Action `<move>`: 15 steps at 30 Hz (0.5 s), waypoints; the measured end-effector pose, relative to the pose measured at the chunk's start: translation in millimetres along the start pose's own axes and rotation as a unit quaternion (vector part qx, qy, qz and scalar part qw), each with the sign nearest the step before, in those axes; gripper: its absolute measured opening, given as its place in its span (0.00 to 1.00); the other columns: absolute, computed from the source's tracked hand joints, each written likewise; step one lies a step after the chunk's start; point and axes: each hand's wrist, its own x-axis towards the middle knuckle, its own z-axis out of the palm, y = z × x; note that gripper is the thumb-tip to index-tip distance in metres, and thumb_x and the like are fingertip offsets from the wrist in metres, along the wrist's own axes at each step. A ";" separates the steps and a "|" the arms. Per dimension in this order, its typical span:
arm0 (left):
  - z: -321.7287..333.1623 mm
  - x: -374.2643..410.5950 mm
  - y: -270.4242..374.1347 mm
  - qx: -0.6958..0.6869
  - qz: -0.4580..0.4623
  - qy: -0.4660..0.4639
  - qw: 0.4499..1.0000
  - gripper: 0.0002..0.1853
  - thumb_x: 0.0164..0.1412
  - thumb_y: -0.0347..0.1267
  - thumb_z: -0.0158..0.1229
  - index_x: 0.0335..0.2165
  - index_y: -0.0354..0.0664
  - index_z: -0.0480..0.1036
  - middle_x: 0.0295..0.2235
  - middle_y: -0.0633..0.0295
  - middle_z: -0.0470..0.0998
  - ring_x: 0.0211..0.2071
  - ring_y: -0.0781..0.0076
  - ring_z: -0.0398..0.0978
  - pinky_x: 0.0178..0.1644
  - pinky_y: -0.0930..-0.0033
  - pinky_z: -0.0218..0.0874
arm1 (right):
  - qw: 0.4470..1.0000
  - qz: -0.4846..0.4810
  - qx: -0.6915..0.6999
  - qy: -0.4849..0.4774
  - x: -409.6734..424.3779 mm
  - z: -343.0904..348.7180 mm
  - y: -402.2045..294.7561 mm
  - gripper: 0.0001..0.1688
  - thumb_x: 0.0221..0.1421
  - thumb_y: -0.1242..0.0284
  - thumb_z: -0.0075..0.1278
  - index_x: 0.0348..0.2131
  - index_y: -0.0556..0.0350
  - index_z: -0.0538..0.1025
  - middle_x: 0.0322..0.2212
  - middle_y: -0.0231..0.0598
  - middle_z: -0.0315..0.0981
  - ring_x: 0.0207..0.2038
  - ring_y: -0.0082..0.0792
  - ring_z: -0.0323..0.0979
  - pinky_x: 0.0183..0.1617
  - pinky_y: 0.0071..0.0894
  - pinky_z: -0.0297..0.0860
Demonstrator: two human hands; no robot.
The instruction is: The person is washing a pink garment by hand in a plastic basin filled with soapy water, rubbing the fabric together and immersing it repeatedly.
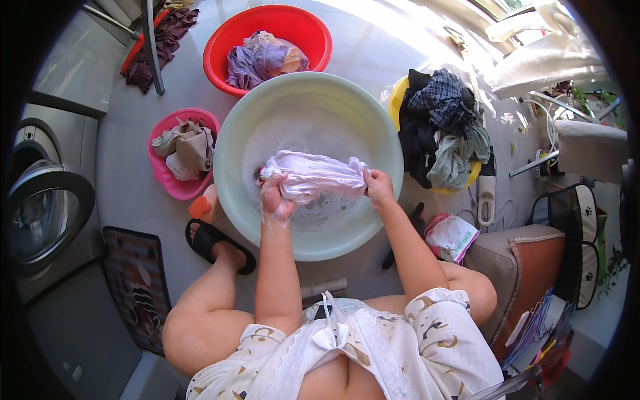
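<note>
A wet, pale pink-white garment is stretched between my two hands, above and partly against the suds. Its left end is gripped by my left hand, which is wet and foamy. At the other end, my right hand pinches a bunched edge of the cloth. Beneath is a large pale green plastic basin with soapy water in it. Something small, dark and reddish shows at the garment's left end; I cannot tell what it is.
Around the basin stand a red tub with lilac cloth, a pink basin with beige cloth and a yellow basin heaped with dark clothes. A front-loading washing machine has its door ajar at left. A plastic packet lies at right.
</note>
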 end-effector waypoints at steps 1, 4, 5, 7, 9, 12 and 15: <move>1.8 -1.2 -0.1 -0.016 -0.007 -0.006 1.000 0.22 0.48 0.28 0.51 0.45 0.35 0.65 0.42 0.51 0.71 0.43 0.53 0.70 0.48 0.50 0.62 | 0.998 -0.005 -0.051 -0.025 -5.9 0.0 0.8 0.24 0.49 0.69 0.54 0.44 0.60 0.64 0.33 0.41 0.70 0.29 0.29 0.69 0.30 0.26 0.68; 21.4 -9.5 -7.4 -0.054 0.009 -0.007 0.998 0.22 0.48 0.29 0.51 0.45 0.35 0.64 0.40 0.51 0.72 0.42 0.54 0.71 0.49 0.53 0.63 | 0.944 -0.152 -0.247 -0.155 -21.8 10.3 -6.1 0.47 0.39 0.74 0.61 0.55 0.55 0.52 0.45 0.46 0.64 0.43 0.35 0.67 0.44 0.29 0.66; 22.6 -7.4 -10.1 -0.068 0.003 -0.026 0.997 0.22 0.48 0.30 0.51 0.45 0.35 0.64 0.41 0.51 0.72 0.42 0.54 0.71 0.48 0.53 0.63 | 0.922 -0.203 -0.265 -0.194 -26.8 20.1 -9.1 0.52 0.36 0.74 0.62 0.56 0.53 0.50 0.47 0.47 0.62 0.46 0.36 0.64 0.48 0.30 0.64; 20.7 -3.4 -15.0 -0.094 -0.011 -0.060 0.994 0.23 0.49 0.31 0.50 0.46 0.35 0.64 0.42 0.51 0.71 0.43 0.53 0.71 0.48 0.52 0.63 | 0.891 -0.287 -0.239 -0.258 -38.6 48.2 -16.1 0.58 0.33 0.75 0.65 0.58 0.50 0.48 0.50 0.46 0.59 0.52 0.37 0.60 0.54 0.31 0.59; 22.6 -0.9 -20.1 -0.130 -0.037 -0.066 0.989 0.26 0.50 0.33 0.50 0.47 0.34 0.62 0.44 0.51 0.70 0.43 0.53 0.70 0.48 0.52 0.62 | 0.898 -0.293 -0.162 -0.285 -41.5 74.0 -15.7 0.57 0.32 0.74 0.66 0.58 0.51 0.50 0.51 0.43 0.59 0.54 0.36 0.58 0.56 0.31 0.57; 40.0 -0.4 -17.3 -0.183 -0.058 -0.104 0.976 0.28 0.50 0.36 0.50 0.49 0.32 0.60 0.47 0.49 0.67 0.46 0.51 0.68 0.51 0.50 0.60 | 0.939 -0.169 -0.005 -0.299 -26.3 87.8 -2.4 0.37 0.38 0.72 0.62 0.49 0.55 0.64 0.44 0.35 0.65 0.48 0.27 0.64 0.51 0.29 0.62; 57.5 -7.8 -3.7 -0.142 0.003 -0.048 0.989 0.29 0.50 0.37 0.49 0.48 0.30 0.60 0.48 0.47 0.66 0.48 0.49 0.66 0.53 0.48 0.58 | 0.937 -0.006 0.124 -0.326 7.8 53.3 13.3 0.20 0.44 0.74 0.54 0.40 0.53 0.68 0.39 0.32 0.68 0.42 0.25 0.67 0.44 0.28 0.66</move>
